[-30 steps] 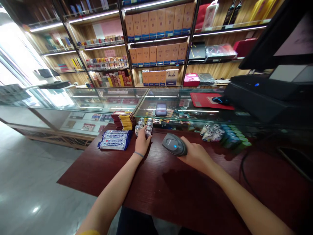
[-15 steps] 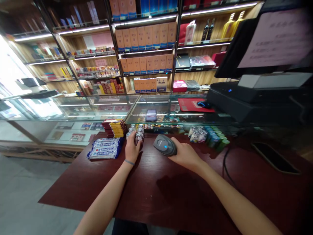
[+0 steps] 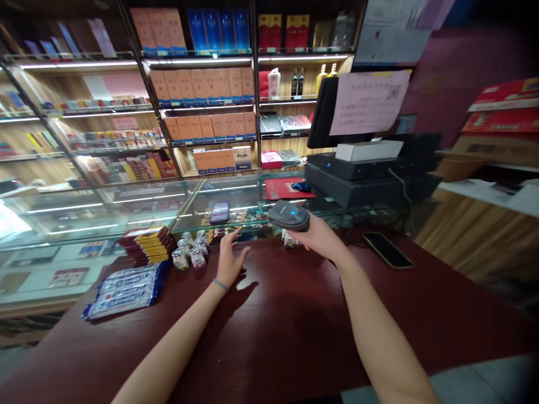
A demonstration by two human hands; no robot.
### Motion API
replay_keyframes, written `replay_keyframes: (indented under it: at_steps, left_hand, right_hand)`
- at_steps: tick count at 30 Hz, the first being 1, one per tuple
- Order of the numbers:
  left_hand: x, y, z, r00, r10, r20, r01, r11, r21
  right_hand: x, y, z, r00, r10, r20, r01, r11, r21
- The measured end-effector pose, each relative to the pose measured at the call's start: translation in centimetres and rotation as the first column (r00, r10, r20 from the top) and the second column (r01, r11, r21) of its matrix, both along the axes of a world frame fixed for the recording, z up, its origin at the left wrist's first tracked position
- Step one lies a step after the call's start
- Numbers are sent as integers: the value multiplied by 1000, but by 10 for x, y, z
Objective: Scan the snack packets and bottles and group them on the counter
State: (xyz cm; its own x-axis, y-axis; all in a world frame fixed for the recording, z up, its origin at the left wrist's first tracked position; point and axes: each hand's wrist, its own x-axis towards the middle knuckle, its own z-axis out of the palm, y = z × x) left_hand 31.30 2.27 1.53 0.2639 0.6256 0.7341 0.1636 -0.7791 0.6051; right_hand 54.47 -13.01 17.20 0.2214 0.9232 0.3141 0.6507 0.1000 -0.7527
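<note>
A dark grey barcode scanner (image 3: 289,216) with a small blue light is gripped in my right hand (image 3: 322,238), raised over the far part of the counter. Just beyond and below it, several small cans (image 3: 290,241) are partly hidden. My left hand (image 3: 231,259) hovers over the brown counter (image 3: 269,314), fingers spread and nothing in them. To its left stands a cluster of small silver-topped cans (image 3: 190,251), apart from the fingers. Farther left are a stack of maroon and yellow packs (image 3: 147,245) and blue-and-white wrapped packets (image 3: 128,289) lying flat.
A phone (image 3: 388,250) lies on the counter at right. Behind it stand a black monitor (image 3: 322,115) and a dark till base (image 3: 337,182). A glass display case (image 3: 248,193) edges the counter's far side, with a mouse (image 3: 301,186) on a red mat (image 3: 275,189). Stocked shelves line the wall.
My left hand has moved away from the silver-topped cans and opened. The right hand has carried the scanner to the right, over the other cans. The view has turned right.
</note>
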Motion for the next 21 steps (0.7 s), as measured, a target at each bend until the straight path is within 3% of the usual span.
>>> replay_keyframes:
  at_steps: [6,10,14,21]
  left_hand:
    - [104,-17,-10,994,-99,38,104,983,-153]
    - [153,-29,-22,993,-110,34,114,969,-221]
    - [178,-36,-29,998,-66,9,66,968,-243]
    - [187,-33,-36,998,-50,-38,38,965,-260]
  right_hand:
    - [47,-27,12,991,-81,-104,79,997,-27]
    - [74,-44,13,983,-129,-129,121,990,-67]
    - [92,-57,13,969,-173,-175,156,982,-106]
    - [104,-61,11,956,-204,-212,183,976,-114]
